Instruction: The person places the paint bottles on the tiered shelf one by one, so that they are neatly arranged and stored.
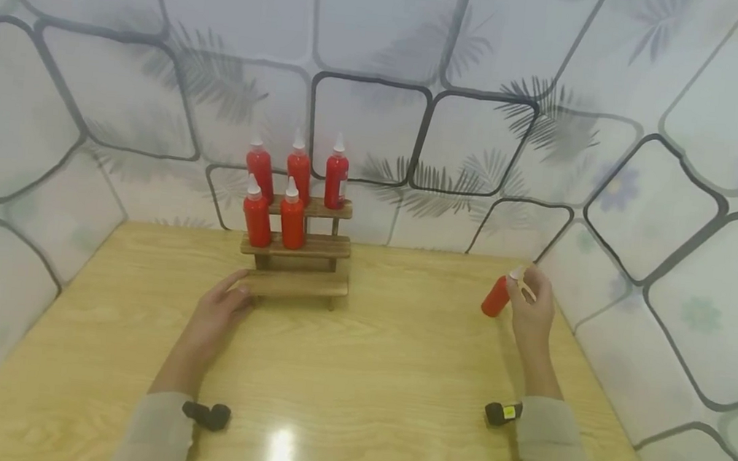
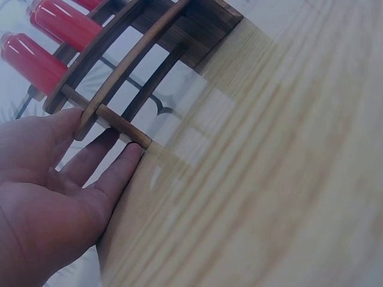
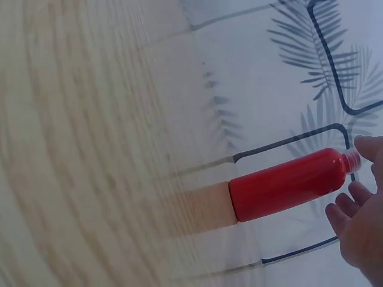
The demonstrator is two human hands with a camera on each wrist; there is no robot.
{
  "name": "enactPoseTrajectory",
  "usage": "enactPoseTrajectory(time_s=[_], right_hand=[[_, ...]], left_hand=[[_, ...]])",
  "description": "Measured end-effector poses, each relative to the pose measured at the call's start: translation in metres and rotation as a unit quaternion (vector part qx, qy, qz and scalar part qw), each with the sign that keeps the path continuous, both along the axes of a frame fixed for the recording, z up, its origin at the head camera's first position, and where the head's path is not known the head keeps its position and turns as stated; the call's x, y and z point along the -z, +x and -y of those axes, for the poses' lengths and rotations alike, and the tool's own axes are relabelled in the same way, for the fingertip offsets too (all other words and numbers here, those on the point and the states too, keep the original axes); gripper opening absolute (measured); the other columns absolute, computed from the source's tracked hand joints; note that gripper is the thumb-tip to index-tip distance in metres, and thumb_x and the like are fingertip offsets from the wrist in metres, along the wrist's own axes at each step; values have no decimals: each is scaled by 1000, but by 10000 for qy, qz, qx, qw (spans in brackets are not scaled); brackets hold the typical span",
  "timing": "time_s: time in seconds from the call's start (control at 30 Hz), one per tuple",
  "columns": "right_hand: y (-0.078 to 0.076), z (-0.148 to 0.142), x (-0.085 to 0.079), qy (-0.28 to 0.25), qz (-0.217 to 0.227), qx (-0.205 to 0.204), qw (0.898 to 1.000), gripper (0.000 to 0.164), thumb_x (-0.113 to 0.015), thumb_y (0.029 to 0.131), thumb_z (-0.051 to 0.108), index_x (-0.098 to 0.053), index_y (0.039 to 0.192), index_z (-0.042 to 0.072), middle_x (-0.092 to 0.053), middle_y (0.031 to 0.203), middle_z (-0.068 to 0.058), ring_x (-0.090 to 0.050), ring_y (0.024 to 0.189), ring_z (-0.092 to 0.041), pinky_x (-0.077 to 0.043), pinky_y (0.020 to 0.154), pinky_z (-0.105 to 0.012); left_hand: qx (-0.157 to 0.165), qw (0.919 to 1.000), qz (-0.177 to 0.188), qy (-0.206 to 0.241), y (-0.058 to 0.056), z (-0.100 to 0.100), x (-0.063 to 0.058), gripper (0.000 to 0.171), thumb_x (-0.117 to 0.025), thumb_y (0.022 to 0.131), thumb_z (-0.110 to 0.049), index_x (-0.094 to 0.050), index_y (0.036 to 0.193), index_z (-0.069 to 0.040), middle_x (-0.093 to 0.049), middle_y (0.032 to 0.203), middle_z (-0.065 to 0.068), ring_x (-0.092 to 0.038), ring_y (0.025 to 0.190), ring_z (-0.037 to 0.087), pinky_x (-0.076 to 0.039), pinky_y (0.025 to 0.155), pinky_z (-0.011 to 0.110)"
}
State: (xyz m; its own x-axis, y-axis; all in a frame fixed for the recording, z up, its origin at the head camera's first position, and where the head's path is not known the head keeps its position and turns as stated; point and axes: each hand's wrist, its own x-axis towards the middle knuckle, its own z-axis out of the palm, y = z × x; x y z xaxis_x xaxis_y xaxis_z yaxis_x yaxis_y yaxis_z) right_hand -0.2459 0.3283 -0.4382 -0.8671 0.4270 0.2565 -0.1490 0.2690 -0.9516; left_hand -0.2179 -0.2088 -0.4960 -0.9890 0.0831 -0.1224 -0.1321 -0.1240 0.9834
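At the right, a red squeeze bottle (image 1: 496, 297) with a pale nozzle cap has its base right at the tabletop. My right hand (image 1: 532, 311) holds this bottle by its cap end, thumb and forefinger at the neck; the nozzle tip runs out of the right wrist view. A three-step wooden display rack (image 1: 295, 282) stands at centre left. My left hand (image 2: 54, 185) grips the left end of its lowest step, thumb against the board and fingers by the leg. Similar red bottles (image 1: 293, 222) stand upright on the rack, three on the top step and two on the middle one.
A light wood-grain table (image 1: 369, 377) spreads under both hands. Behind it and on both sides rise walls (image 1: 371, 128) patterned with dark outlines and leaves. Black wrist cameras (image 1: 208, 415) sit by both sleeves.
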Motion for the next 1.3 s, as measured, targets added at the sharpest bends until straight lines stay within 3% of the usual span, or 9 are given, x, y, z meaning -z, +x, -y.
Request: enactPoseTrajectory(time_s=[0.2, 0.4, 0.63, 0.77, 0.97, 1.3], right_hand=[[-4, 2, 5, -472, -170, -207, 9985, 38, -69, 94, 2, -54, 128, -3, -59, 119, 2, -52, 124, -16, -47, 113, -32], [-6, -1, 13, -579, -65, -215, 9981, 39, -66, 93, -3, -53, 129, 3, -59, 116, 9, -52, 123, -14, -45, 116, -37], [-4, 3, 11, -221, 51, -216, 9995, 46, -65, 94, -2, -47, 136, 0, -57, 120, 4, -52, 118, -13, -48, 108, -30], [-9, -1, 19, -145, 200, -243, 9994, 51, -66, 94, -1, -44, 140, 3, -54, 134, -6, -50, 125, -18, -46, 115, -39], [-13, -5, 30, 171, 259, -231, 9993, 55, -66, 96, 3, -41, 144, 5, -49, 144, -14, -46, 133, -25, -43, 117, -45], [-12, -5, 31, 321, 157, -183, 9992, 55, -73, 94, 11, -48, 143, 13, -56, 136, -4, -53, 119, -11, -51, 104, -22]], left_hand=[[-39, 10000, 19, 37, 0, 1, -1, 62, -50, 107, -32, -23, 161, -20, -27, 161, 25, -33, 148, 39, -34, 123, 41], [23, 10000, 3, -55, -2, 1, 1, 63, -50, 107, -34, -23, 161, -18, -31, 159, 26, -36, 146, 39, -37, 120, 38], [47, 9999, -60, -99, -3, 1, 3, 63, -50, 107, -33, -23, 161, -17, -32, 158, 27, -36, 145, 41, -42, 116, 33], [-2, 9999, -99, -59, -4, 1, 3, 61, -49, 108, -31, -24, 161, -15, -35, 156, 28, -40, 144, 39, -44, 113, 29], [-64, 9999, -134, 24, -5, 1, 5, 60, -48, 108, -27, -24, 161, -12, -37, 153, 31, -54, 133, 23, -47, 111, 26], [-46, 9998, -163, -74, -4, 1, 3, 60, -48, 108, -28, -23, 161, -12, -38, 153, 31, -45, 140, 36, -46, 112, 28]])
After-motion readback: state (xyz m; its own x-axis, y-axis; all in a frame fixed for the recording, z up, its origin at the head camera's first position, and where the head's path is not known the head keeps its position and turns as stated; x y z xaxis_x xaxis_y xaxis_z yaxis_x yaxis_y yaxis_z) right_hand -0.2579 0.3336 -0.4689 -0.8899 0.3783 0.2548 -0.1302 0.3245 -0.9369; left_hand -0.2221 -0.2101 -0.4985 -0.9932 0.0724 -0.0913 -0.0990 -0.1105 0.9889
